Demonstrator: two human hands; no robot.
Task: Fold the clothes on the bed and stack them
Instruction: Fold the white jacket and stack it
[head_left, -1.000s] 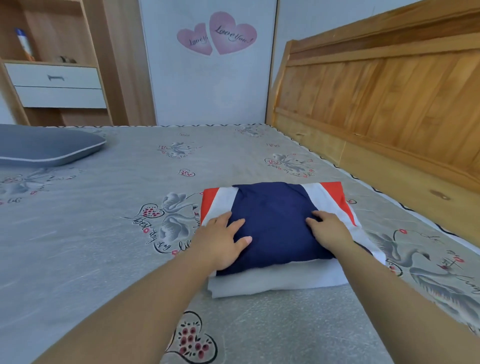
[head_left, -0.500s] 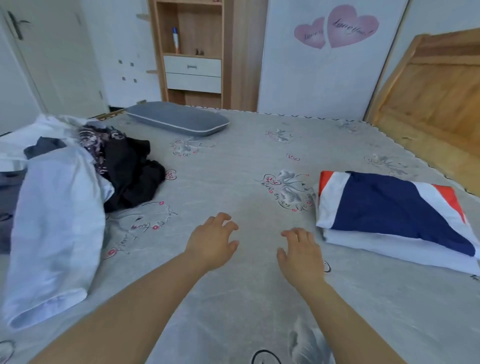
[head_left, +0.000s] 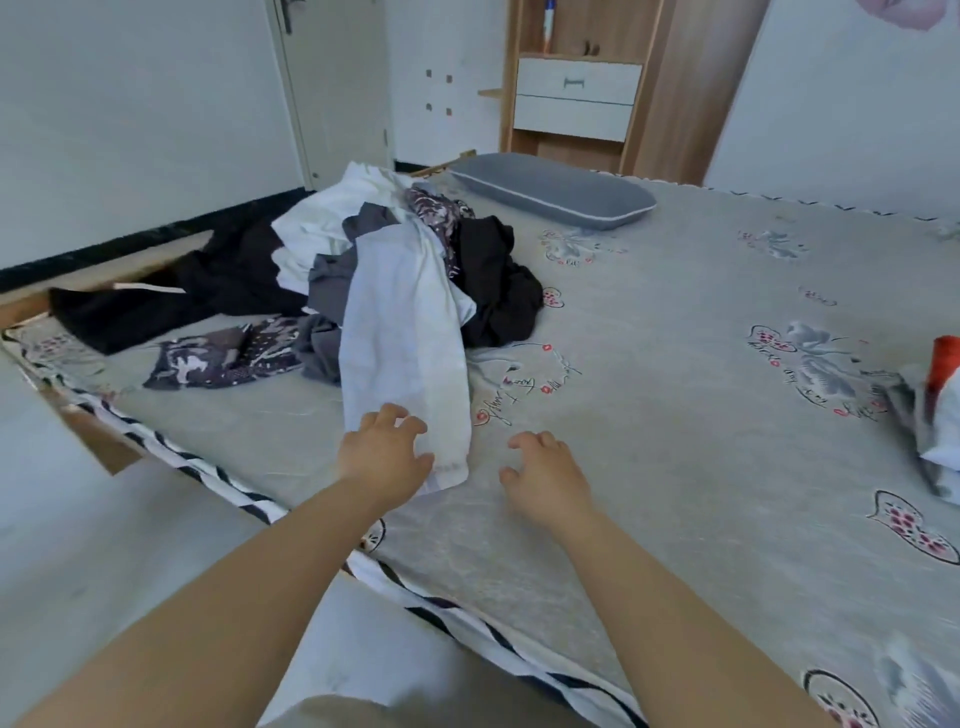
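Reaching toward the heap (head_left: 363, 270), both hands hang low over the bed (head_left: 675, 415) near its front edge. Beyond and left of the left hand (head_left: 382, 454) lie a black garment (head_left: 156, 306) at the bed's far-left edge and a patterned cloth (head_left: 223, 358) flat on the sheet. Straight ahead of that hand a pale shirt (head_left: 405, 353) trails down from the heap, and its lower end lies under the fingertips: the fingers are spread and loosely bent, touching the fabric or just over it, with nothing gripped as far as I can tell. The right hand (head_left: 545, 475) hangs just right of the shirt's hem, fingers relaxed and slightly curled, holding nothing. Far to its right, at the frame edge, sits the folded stack (head_left: 943, 410).

The risk I see: the shirt is tangled into the heap under a grey piece (head_left: 332, 275) and beside a dark one (head_left: 498, 280), so pulling by the hem alone could drag neighbours along or tip the heap toward the left edge, where the black garment already hangs partly off. A one-handed pull could also bunch the shirt.

Most of the stack is cut off, so its tidiness is unclear. How many pieces the heap holds cannot be counted, and whether the left fingertips truly press the cloth is hard to make out
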